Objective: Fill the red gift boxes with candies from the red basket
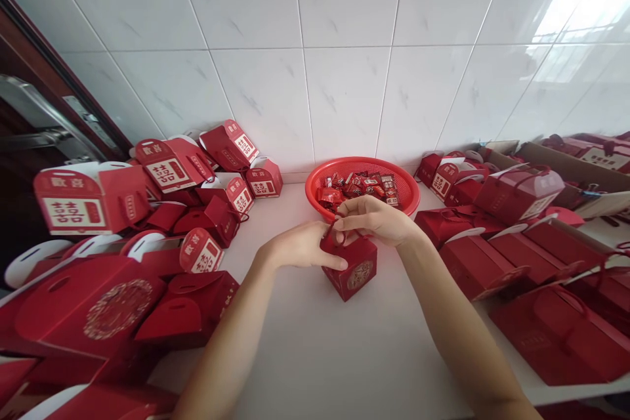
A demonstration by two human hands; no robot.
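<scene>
Mid-counter on the white counter (295, 367), small red gift box (350, 270) sits btwn both hands: L hand (300, 246) has fingers gripping its top-left side, R hand (375, 220) pinches thin red cord (331, 230) at its top. Hands together, nearly touching. Just behind, at back edge by tile wall (344, 46), red plastic basket (315, 191) holds wrapped red candies (357, 187). Red 囍 boxes (83, 200) heaped along L end, flat red boxes (556, 335) w/ handles along R end.
</scene>
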